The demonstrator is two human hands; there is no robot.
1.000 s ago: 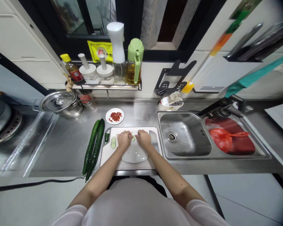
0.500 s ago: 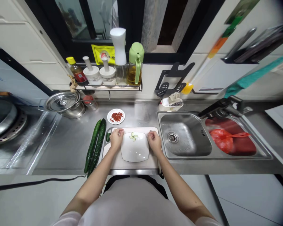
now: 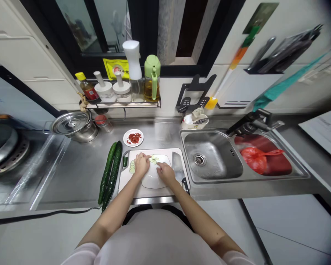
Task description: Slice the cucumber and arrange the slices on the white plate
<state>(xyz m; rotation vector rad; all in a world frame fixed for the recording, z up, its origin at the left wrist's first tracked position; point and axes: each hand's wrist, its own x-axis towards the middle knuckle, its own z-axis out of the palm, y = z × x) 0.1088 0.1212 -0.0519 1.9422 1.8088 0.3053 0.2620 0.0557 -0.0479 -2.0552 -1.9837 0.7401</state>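
Note:
A white square plate [image 3: 151,180] lies on a pale cutting board [image 3: 127,180] at the counter's front edge. Several thin cucumber slices [image 3: 153,159] are fanned along the plate's far rim. My left hand [image 3: 141,164] rests over the plate's far left corner with its fingers curled, pinching near the slices. My right hand [image 3: 165,172] lies on the plate's right side, fingers bent toward the slices. A small stack of cut slices [image 3: 132,168] and a cucumber stub [image 3: 125,161] sit on the board's left. A cleaver [image 3: 178,168] lies along the board's right edge.
Two whole cucumbers [image 3: 110,172] lie left of the board. A small dish of red chilli bits [image 3: 133,137] sits behind it. A lidded steel pot [image 3: 71,125] stands at the left, a double sink [image 3: 212,158] with a red bag [image 3: 253,159] at the right.
Both hands have come back in from the board's sides onto the plate. More cucumber slices now lie along its far rim. The cleaver shows at the board's right edge.

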